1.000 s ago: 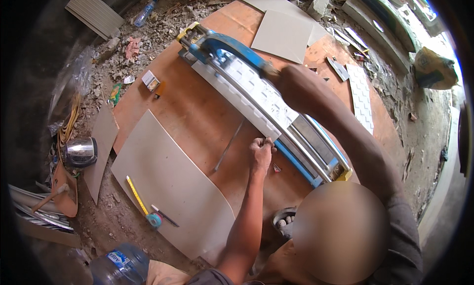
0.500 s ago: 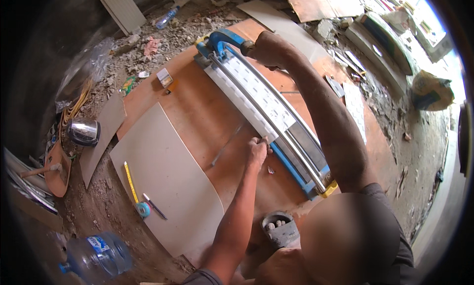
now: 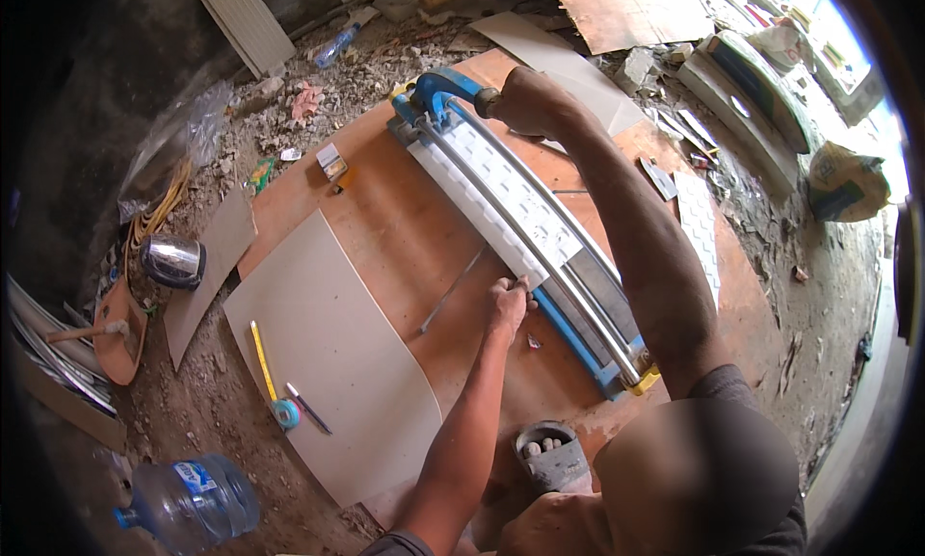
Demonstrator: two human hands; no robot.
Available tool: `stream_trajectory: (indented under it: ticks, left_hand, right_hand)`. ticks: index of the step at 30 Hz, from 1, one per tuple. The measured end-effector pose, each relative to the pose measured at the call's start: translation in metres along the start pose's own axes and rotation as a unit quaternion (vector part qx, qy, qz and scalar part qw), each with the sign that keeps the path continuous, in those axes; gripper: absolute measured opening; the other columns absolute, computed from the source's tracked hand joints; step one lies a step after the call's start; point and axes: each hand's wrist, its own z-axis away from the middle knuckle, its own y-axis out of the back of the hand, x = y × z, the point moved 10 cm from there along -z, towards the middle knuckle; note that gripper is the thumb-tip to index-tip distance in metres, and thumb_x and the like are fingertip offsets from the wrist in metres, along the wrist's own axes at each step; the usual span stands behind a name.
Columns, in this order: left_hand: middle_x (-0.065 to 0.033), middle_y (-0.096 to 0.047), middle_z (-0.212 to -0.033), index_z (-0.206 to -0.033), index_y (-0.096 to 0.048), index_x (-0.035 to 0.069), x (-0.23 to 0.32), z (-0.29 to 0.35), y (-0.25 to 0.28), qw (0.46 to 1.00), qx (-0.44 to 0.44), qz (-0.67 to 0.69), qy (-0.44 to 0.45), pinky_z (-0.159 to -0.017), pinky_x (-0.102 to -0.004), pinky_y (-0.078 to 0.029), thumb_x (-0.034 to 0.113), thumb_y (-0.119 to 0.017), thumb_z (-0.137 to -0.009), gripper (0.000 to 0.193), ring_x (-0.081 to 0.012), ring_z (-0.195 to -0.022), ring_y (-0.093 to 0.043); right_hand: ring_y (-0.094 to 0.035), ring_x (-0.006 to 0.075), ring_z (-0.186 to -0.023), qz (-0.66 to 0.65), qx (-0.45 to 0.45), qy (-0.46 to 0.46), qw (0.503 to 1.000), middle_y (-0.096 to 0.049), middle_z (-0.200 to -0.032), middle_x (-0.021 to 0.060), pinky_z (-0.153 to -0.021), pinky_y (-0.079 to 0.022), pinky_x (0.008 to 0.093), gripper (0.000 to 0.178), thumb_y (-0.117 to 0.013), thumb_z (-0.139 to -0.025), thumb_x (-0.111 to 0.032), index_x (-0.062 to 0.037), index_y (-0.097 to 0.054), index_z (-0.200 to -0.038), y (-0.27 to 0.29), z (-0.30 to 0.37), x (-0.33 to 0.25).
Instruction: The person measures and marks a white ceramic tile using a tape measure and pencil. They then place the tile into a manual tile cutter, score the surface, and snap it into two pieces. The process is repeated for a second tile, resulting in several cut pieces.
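A blue tile cutter lies slantwise on the brown board, its metal rails running from far left to near right. Under the rails rests a white tile with a raised pattern. My right hand is wrapped round the grip of the cutter's blue lever handle at the far end. At the tile's near left corner, the fingers of my left hand are closed on its edge. Part of the tile is hidden behind the rails.
A large beige tile lies to the left, bearing a tape measure and a pen. Beyond are a water jug, a trowel and rubble. Another white tile lies right of the cutter. A sandaled foot is close by.
The whole view has shifted slightly down and to the right. Both hands keep their holds on the lever handle and the tile, with no clear movement against the cutter.
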Motion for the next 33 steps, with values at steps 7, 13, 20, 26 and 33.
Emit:
stream_trajectory:
  ticks: [7,13,20,26,33]
  left_hand:
    - [-0.0032,-0.062,-0.072,-0.087,-0.057,0.003,0.001,0.001,0.001,1.000,0.005,-0.005,-0.008,-0.053,-0.0261,-0.048,0.027,-0.059,-0.099,0.027,-0.0117,-0.058,-0.062]
    - [-0.0032,-0.061,-0.072,-0.088,-0.058,0.002,-0.001,-0.006,0.001,1.000,-0.001,0.013,-0.013,-0.052,-0.0262,-0.049,0.026,-0.059,-0.099,0.027,-0.0119,-0.058,-0.062]
    - [-0.0039,-0.062,-0.072,-0.088,-0.057,0.001,0.001,-0.002,0.001,1.000,0.009,0.015,-0.005,-0.053,-0.0265,-0.050,0.026,-0.059,-0.099,0.027,-0.0124,-0.057,-0.062]
    - [-0.0030,-0.062,-0.072,-0.091,-0.059,0.002,0.003,0.000,-0.002,1.000,0.003,0.007,0.003,-0.049,-0.0248,-0.047,0.024,-0.059,-0.099,0.024,-0.0111,-0.057,-0.063]
    - [-0.0019,-0.063,-0.074,-0.092,-0.059,0.004,0.002,0.004,0.009,1.000,0.017,-0.004,0.014,-0.051,-0.0253,-0.045,0.028,-0.060,-0.099,0.025,-0.0110,-0.061,-0.065]
  right_hand:
    - [-0.069,0.0261,-0.065,0.043,-0.052,0.006,0.998,-0.069,-0.074,0.0181,-0.060,-0.053,0.0400,0.033,-0.052,-0.089,-0.023,0.0051,-0.069,-0.088,-0.015,0.014,0.002]
    - [-0.066,0.0251,-0.060,0.026,-0.113,0.000,0.993,-0.067,-0.069,0.0180,-0.054,-0.050,0.0417,0.034,-0.051,-0.089,-0.022,0.0068,-0.067,-0.081,-0.028,0.004,0.004]
    - [-0.066,0.0248,-0.058,-0.062,-0.021,0.041,0.997,-0.067,-0.067,0.0193,-0.050,-0.048,0.0405,0.028,-0.061,-0.083,-0.018,0.0083,-0.069,-0.080,-0.031,0.008,0.025]
    - [-0.064,0.0249,-0.055,-0.042,-0.042,0.030,0.998,-0.065,-0.063,0.0188,-0.050,-0.047,0.0407,0.030,-0.060,-0.080,-0.019,0.0088,-0.068,-0.075,-0.032,0.003,0.035]
    - [-0.065,0.0163,-0.061,-0.256,-0.128,-0.008,0.958,-0.068,-0.070,0.0103,-0.054,-0.051,0.0342,0.043,-0.056,-0.097,-0.039,0.0002,-0.069,-0.087,-0.042,0.016,0.037]
